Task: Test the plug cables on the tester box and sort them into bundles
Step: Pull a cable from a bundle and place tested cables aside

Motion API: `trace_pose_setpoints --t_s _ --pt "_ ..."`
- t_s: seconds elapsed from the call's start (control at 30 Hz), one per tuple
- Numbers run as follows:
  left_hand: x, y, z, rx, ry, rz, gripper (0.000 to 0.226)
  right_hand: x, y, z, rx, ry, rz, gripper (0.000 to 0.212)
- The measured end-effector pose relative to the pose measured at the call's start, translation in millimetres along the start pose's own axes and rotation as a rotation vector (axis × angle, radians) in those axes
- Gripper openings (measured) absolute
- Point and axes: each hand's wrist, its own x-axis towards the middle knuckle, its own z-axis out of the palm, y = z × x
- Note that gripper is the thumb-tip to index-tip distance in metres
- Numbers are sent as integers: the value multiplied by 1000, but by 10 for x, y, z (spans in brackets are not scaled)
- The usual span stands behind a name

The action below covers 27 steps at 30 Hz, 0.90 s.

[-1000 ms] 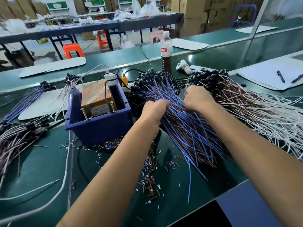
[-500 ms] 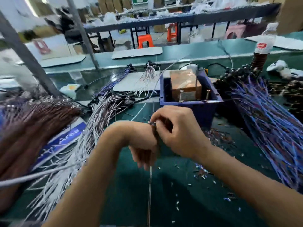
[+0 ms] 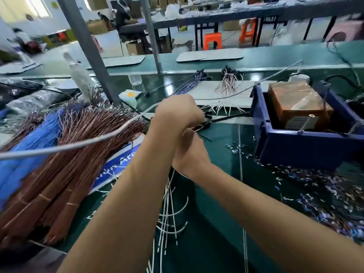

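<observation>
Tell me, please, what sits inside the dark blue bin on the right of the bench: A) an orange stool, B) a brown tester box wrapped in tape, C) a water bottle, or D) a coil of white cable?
B: the blue bin holds a brown, tape-wrapped tester box.

Daylight is glaring through a window [image 3: 37, 4] at far left; grey posts [image 3: 86, 50] are rising from the green desk [image 3: 216, 223]. Orange stools [image 3: 212, 40] are standing beneath a dark workbench [image 3: 226, 16] behind.

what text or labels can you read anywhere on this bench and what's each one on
"Are": white letters on the blue printed sheet under the bundled copper-brown wires; the rest is covered or blurred.
Grey label on the tape-wrapped brown tester block in the dark blue plastic bin: too blurred to read.
</observation>
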Motion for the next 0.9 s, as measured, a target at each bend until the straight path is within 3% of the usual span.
trace_pose_setpoints --t_s 0.17,0.23,0.3,0.37,0.43,0.5,0.77,0.9 --pt "352 -212 -91 85 46 -73 10 276 -183 212 -292 -88 -92 20" --pt "451 -301 -62 116 -22 -96 13 360 -202 315 -363 -148 -27 41" --pt "511 -373 27 92 -162 -151 15 387 -173 365 -356 -212 70 62" --pt "567 -414 153 -33 -299 -210 29 380 -115 343 -297 -241 127 69" --pt "598 -412 273 -69 -296 -216 39 374 -68 291 -255 -253 151 72" --pt "615 -371 382 -31 -194 -161 30 360 -46 245 -214 -273 193 77" --pt "478 -111 535 -69 -108 -53 16 56 80 45 -196 -204 249 60" --pt "375 -92 468 -37 -104 -51 19 -65 83 -49 -214 -171 138 39"
